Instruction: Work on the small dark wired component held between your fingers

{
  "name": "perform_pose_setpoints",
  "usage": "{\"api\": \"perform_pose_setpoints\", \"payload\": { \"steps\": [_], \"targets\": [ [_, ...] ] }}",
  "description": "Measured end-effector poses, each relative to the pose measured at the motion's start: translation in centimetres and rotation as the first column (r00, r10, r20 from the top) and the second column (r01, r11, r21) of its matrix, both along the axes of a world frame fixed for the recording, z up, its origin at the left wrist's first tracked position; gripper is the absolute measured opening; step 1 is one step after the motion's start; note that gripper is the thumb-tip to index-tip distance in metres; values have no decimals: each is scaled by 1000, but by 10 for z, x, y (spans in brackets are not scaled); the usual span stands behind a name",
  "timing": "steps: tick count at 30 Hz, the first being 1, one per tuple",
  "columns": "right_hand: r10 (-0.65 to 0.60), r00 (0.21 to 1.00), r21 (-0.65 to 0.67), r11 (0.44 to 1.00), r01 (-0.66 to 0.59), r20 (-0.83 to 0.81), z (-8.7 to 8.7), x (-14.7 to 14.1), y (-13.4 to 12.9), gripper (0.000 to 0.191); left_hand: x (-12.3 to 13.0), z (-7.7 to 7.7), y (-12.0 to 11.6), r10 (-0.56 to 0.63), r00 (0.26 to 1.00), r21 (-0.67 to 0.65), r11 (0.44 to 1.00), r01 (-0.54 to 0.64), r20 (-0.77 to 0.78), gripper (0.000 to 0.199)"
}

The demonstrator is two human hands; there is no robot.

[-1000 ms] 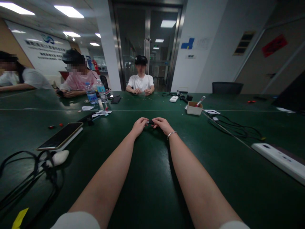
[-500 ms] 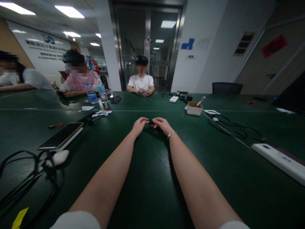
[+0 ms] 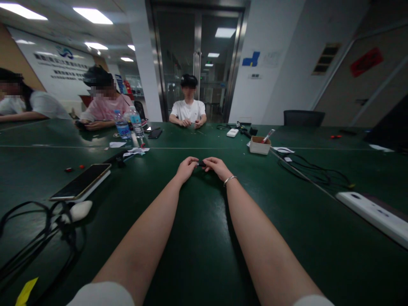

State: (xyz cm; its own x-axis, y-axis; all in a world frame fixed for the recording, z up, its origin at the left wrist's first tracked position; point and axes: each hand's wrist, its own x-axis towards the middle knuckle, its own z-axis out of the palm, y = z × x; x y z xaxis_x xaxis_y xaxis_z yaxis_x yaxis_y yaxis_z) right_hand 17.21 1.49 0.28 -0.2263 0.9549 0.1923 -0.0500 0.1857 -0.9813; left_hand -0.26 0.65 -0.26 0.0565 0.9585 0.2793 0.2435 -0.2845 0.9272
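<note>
Both arms reach forward over the dark green table [image 3: 204, 238]. Between the fingertips of my two hands is a small black object [image 3: 202, 163], too small to identify. My left hand [image 3: 186, 169] is closed, its thumb and fingers pinching at the object's left end, where a small lighter tip shows. From the other side, my right hand [image 3: 218, 167] grips the dark body between thumb and fingers. A silver bangle [image 3: 230, 180] circles the right wrist. The fingers hide part of the object.
Left: a phone [image 3: 83, 180], white mouse [image 3: 81, 211] and black cables [image 3: 47, 229]. Further back stand water bottles [image 3: 123, 125]. Right: a small box [image 3: 259, 145], cables [image 3: 314, 170] and a white power strip [image 3: 372, 212]. A person [image 3: 188, 111] sits opposite; others sit at left.
My hands and the small black object stay in nearly the same place. The seated person opposite has shifted a hand slightly.
</note>
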Motion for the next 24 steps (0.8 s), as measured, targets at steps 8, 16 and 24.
{"api": "perform_pose_setpoints", "payload": {
  "steps": [8, 16, 24],
  "targets": [
    [12, 1000, 6, 1000, -12, -5, 0, 0, 1, 16, 1, -2, 2, -6, 1000, 11, 1000, 5, 24, 23],
    [2, 1000, 1, 1000, -2, 3, 0, 0, 1, 14, 1, 1, -2, -34, 999, 6, 999, 34, 36, 21],
    [10, 1000, 5, 1000, -10, 7, 1, 0, 0, 15, 1, -1, 1, -36, 998, 8, 999, 36, 52, 20]
  ]
}}
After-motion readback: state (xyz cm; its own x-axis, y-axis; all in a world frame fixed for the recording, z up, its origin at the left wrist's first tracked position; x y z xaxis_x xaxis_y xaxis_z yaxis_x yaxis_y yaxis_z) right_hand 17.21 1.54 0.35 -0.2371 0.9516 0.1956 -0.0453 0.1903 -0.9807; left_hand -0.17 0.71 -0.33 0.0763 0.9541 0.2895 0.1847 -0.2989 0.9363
